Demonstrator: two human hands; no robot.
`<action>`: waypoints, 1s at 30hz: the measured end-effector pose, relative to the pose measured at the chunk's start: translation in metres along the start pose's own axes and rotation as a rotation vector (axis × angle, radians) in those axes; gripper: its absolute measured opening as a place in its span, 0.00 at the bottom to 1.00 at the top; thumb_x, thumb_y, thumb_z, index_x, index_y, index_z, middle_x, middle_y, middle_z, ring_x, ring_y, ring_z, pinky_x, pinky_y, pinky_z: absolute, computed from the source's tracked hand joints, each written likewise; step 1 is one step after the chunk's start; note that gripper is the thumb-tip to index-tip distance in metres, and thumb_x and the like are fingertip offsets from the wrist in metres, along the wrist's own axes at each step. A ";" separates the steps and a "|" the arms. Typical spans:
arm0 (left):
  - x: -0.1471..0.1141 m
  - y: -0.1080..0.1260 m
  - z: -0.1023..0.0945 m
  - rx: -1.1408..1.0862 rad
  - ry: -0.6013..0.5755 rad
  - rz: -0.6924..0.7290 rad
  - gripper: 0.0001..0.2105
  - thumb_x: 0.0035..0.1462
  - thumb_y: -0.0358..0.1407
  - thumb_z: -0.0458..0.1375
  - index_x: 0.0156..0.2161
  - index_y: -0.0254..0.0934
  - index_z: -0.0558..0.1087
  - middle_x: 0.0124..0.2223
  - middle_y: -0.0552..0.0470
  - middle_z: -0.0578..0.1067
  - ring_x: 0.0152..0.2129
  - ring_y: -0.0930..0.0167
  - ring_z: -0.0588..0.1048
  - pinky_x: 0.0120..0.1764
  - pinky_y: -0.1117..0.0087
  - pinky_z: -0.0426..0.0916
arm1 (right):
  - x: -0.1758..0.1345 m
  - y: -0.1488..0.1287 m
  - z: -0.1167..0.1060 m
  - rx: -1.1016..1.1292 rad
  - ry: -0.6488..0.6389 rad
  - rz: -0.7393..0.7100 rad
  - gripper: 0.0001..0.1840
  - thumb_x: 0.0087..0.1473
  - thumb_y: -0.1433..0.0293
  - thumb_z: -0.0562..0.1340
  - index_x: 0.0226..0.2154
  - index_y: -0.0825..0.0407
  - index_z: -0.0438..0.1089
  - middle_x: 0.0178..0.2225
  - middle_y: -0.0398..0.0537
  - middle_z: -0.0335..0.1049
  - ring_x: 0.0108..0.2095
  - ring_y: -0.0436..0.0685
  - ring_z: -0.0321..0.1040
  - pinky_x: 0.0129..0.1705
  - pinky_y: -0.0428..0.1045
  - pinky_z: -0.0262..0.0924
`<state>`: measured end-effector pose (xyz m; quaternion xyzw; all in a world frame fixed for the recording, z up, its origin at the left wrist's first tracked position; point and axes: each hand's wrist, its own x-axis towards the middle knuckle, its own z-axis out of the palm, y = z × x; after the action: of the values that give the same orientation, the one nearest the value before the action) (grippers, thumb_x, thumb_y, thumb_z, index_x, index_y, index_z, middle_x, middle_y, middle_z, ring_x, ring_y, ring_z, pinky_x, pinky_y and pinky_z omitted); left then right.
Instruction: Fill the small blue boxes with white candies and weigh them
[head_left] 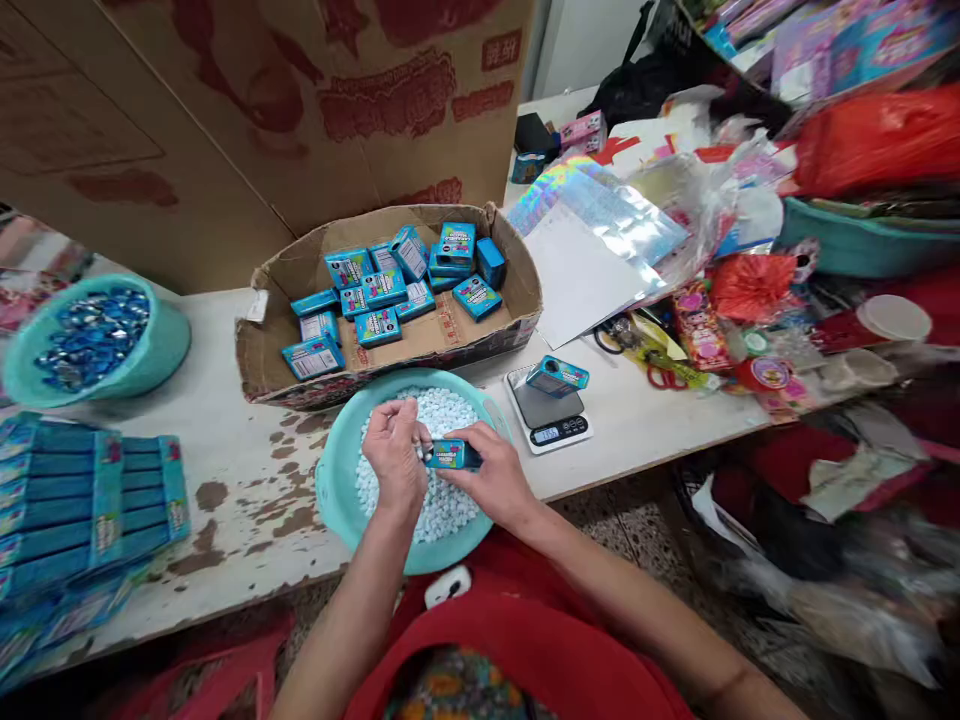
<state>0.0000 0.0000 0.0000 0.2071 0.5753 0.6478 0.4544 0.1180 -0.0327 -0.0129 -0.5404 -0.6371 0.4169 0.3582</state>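
Note:
My right hand (491, 472) grips a small blue candy box (450, 454), holding it on its side above the turquoise basin (328, 490). Curled at the box's left end is my left hand (396, 450), with pale bits like the white candies (442, 510) showing at its fingertips. Those candies, small and rounded, fill much of the basin below both hands. Just right of the basin, a digital scale (551, 412) with a lit display carries another blue box (557, 377).
Behind the basin, a cut-down cardboard tray (420, 350) holds several blue boxes. At left are a tub (166, 345) of shiny blue wrappers and stacked flat blue boxes (90, 500). Sheets (585, 270), scissors (666, 378) and packaging crowd the right. A large carton (255, 130) stands behind.

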 end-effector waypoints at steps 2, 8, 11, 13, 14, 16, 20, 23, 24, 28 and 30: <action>-0.001 0.004 0.001 -0.015 -0.008 -0.009 0.12 0.47 0.38 0.64 0.30 0.36 0.65 0.16 0.62 0.62 0.11 0.79 0.62 0.16 0.78 0.55 | 0.000 -0.001 0.001 0.018 0.003 -0.018 0.22 0.39 0.76 0.72 0.39 0.52 0.71 0.36 0.46 0.67 0.39 0.57 0.66 0.42 0.50 0.60; -0.002 0.012 0.001 -0.091 -0.050 -0.041 0.12 0.48 0.38 0.64 0.30 0.36 0.65 0.14 0.64 0.56 0.11 0.80 0.57 0.14 0.79 0.52 | -0.002 0.004 0.001 0.104 0.031 -0.038 0.22 0.38 0.74 0.73 0.39 0.50 0.71 0.36 0.45 0.68 0.40 0.56 0.66 0.42 0.49 0.61; -0.006 0.008 0.004 -0.052 -0.084 -0.049 0.11 0.48 0.38 0.64 0.30 0.36 0.65 0.14 0.64 0.57 0.10 0.80 0.57 0.14 0.79 0.51 | -0.004 0.004 0.002 0.111 0.046 -0.022 0.22 0.38 0.74 0.72 0.39 0.50 0.71 0.37 0.45 0.68 0.40 0.56 0.66 0.42 0.50 0.61; -0.008 0.003 0.007 0.037 -0.133 -0.011 0.11 0.49 0.38 0.63 0.30 0.36 0.66 0.14 0.63 0.60 0.11 0.80 0.58 0.14 0.79 0.52 | -0.004 0.003 0.003 0.079 0.048 -0.028 0.20 0.40 0.75 0.71 0.38 0.50 0.71 0.36 0.45 0.68 0.39 0.56 0.66 0.42 0.50 0.62; -0.009 0.000 0.008 0.083 -0.151 0.019 0.11 0.49 0.38 0.63 0.30 0.36 0.66 0.15 0.62 0.61 0.11 0.80 0.59 0.15 0.79 0.52 | -0.005 0.002 0.003 0.059 0.045 -0.037 0.19 0.41 0.75 0.70 0.38 0.50 0.71 0.36 0.45 0.68 0.39 0.56 0.66 0.42 0.50 0.62; -0.009 -0.003 0.011 0.127 -0.144 0.067 0.11 0.49 0.39 0.63 0.30 0.35 0.66 0.15 0.62 0.62 0.11 0.80 0.59 0.15 0.79 0.53 | -0.006 0.000 0.000 0.029 0.040 -0.065 0.17 0.42 0.76 0.69 0.38 0.50 0.71 0.36 0.46 0.68 0.38 0.56 0.66 0.41 0.50 0.62; -0.007 -0.003 0.011 0.045 -0.123 0.036 0.11 0.49 0.38 0.63 0.31 0.36 0.65 0.14 0.63 0.60 0.10 0.79 0.57 0.13 0.79 0.50 | -0.010 0.000 -0.011 0.038 0.090 -0.108 0.19 0.44 0.74 0.68 0.41 0.49 0.70 0.38 0.47 0.68 0.41 0.57 0.66 0.44 0.51 0.62; -0.010 0.000 0.011 0.043 -0.207 0.003 0.11 0.48 0.37 0.63 0.30 0.35 0.66 0.15 0.63 0.60 0.10 0.80 0.58 0.14 0.79 0.51 | -0.009 0.002 -0.013 0.031 0.124 -0.121 0.18 0.45 0.74 0.67 0.42 0.49 0.70 0.39 0.48 0.68 0.42 0.58 0.65 0.45 0.52 0.61; -0.010 0.001 0.012 0.037 -0.217 -0.010 0.11 0.48 0.37 0.63 0.30 0.35 0.66 0.15 0.63 0.60 0.10 0.80 0.58 0.14 0.79 0.51 | -0.008 0.003 -0.012 0.040 0.121 -0.121 0.18 0.45 0.74 0.68 0.41 0.49 0.70 0.38 0.48 0.68 0.42 0.58 0.65 0.45 0.53 0.62; 0.000 0.013 0.006 -0.105 -0.174 -0.102 0.10 0.48 0.33 0.64 0.31 0.36 0.65 0.15 0.64 0.55 0.10 0.81 0.55 0.13 0.80 0.49 | -0.005 0.009 -0.014 0.181 0.129 -0.047 0.20 0.41 0.71 0.71 0.40 0.49 0.71 0.38 0.47 0.68 0.41 0.57 0.67 0.44 0.52 0.62; 0.014 0.017 -0.006 -0.208 -0.161 -0.209 0.10 0.49 0.31 0.62 0.30 0.36 0.63 0.17 0.63 0.56 0.11 0.81 0.56 0.13 0.81 0.50 | -0.010 0.012 -0.027 0.242 0.158 0.008 0.20 0.39 0.68 0.72 0.39 0.49 0.72 0.38 0.46 0.68 0.41 0.57 0.67 0.46 0.52 0.62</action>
<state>-0.0177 0.0096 0.0109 0.1490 0.4852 0.6344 0.5830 0.1488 -0.0379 -0.0137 -0.5270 -0.5496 0.4483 0.4682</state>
